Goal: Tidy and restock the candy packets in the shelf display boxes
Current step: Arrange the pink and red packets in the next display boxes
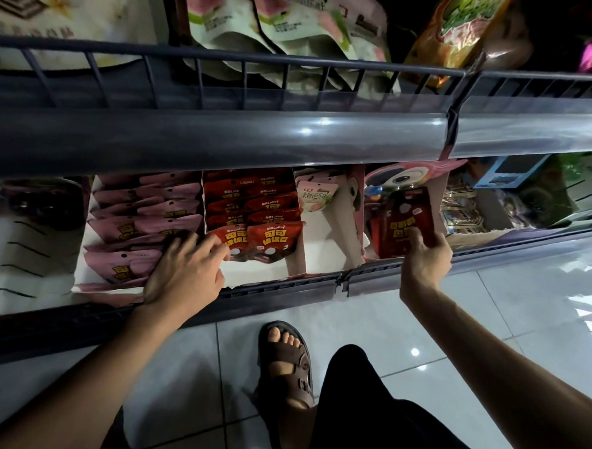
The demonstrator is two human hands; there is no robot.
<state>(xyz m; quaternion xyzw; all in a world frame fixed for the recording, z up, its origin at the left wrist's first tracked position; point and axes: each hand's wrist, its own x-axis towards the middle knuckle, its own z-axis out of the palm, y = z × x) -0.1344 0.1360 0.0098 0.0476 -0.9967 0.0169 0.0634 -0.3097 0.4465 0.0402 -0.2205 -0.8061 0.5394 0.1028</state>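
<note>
On the lower shelf stand several display boxes. The left box (79, 274) holds rows of pink candy packets (123, 229). Beside it a box (250, 275) holds red packets (273, 240) in two rows. My left hand (186, 270) lies over the front of these two boxes, fingertips touching the front left red packet (223, 237). A third box (324, 239) holds one pale green-and-pink packet (315, 196) at its back. My right hand (426, 255) grips a dark red packet (408, 223) upright in the box with the cartoon-eye header (401, 176).
A dark upper shelf rail (224, 134) overhangs the boxes, with large snack bags (291, 21) above it. Mixed packets and a blue box (510, 170) sit to the right. Below are white floor tiles (489, 303), my sandalled foot (286, 357) and dark trouser leg.
</note>
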